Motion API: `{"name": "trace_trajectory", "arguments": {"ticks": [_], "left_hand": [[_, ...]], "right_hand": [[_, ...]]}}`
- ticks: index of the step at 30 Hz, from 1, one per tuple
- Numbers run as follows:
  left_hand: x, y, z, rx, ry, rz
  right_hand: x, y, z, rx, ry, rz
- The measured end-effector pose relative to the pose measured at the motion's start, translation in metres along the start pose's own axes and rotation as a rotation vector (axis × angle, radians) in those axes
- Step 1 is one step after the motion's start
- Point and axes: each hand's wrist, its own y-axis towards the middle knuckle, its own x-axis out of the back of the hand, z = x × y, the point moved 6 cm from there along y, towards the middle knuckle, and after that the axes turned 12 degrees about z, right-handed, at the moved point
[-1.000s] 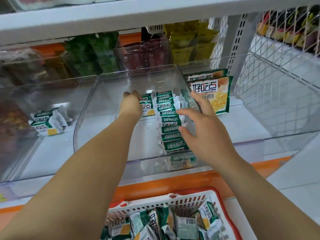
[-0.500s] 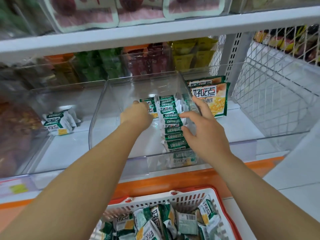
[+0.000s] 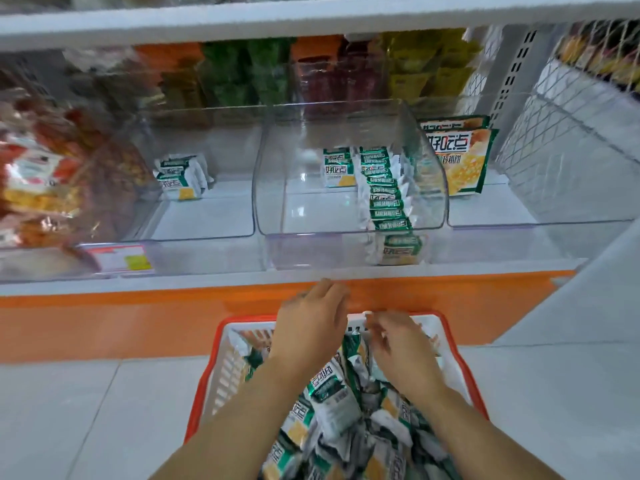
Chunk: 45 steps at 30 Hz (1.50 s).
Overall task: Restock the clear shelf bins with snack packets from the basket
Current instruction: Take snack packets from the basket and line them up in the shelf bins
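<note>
Nearest, loose snack packets are heaped in the basket. Above its far edge, the left hand is held with fingers together and fairly straight, and the right hand with fingers loosely curled. Nothing is seen gripped in either, though both are blurred. Farther off, a row of packets is stood along the right wall of the middle bin. If too many are grabbed at once, some could be dropped. The standing row could also be toppled when more are pushed in beside it.
</note>
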Motion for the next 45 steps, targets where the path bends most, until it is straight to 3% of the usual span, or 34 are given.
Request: {"name": "trace_trajectory", "arguments": {"ticks": [3, 6, 9, 12, 19, 22, 27, 30, 32, 34, 36, 42, 45], "left_hand": [[-0.052, -0.03, 0.031, 0.193, -0.111, 0.361], [-0.082, -0.052, 0.044, 0.245, -0.157, 0.635], [-0.105, -0.065, 0.052, 0.276, -0.21, 0.809], [-0.12, -0.07, 0.057, 0.328, -0.255, 0.862], [-0.136, -0.063, 0.06, 0.368, -0.207, 0.806], [-0.131, -0.055, 0.061, 0.381, -0.236, 0.774], [-0.09, -0.027, 0.056, 0.449, -0.708, 0.494], [-0.076, -0.022, 0.045, 0.581, -1.189, 0.447], [-0.066, -0.022, 0.039, 0.629, -1.341, 0.448], [-0.045, -0.019, 0.034, 0.534, -1.199, 0.513], [-0.018, -0.016, 0.031, 0.39, -0.897, 0.548], [0.057, -0.01, 0.005, -0.026, -0.503, 0.223], [0.078, -0.003, -0.002, -0.082, -0.425, 0.136]], "right_hand": [[-0.046, -0.013, -0.027, -0.157, 0.041, 0.353], [-0.071, -0.024, -0.036, -0.231, -0.001, 0.592], [-0.085, -0.029, -0.035, -0.254, -0.007, 0.682], [-0.098, -0.029, -0.023, -0.224, -0.013, 0.749], [-0.102, -0.024, -0.017, -0.18, -0.05, 0.795], [-0.099, -0.018, -0.016, -0.187, 0.04, 0.77], [-0.061, 0.007, 0.008, -0.186, 0.261, 0.576], [-0.023, 0.021, 0.024, -0.139, 0.295, 0.429], [0.002, 0.024, 0.031, -0.124, 0.301, 0.346], [0.026, 0.022, 0.036, -0.111, 0.324, 0.261], [0.049, 0.018, 0.043, -0.098, 0.31, 0.213], [0.093, 0.012, 0.063, -0.027, 0.368, 0.211], [0.106, 0.013, 0.074, 0.041, 0.454, 0.196]]}}
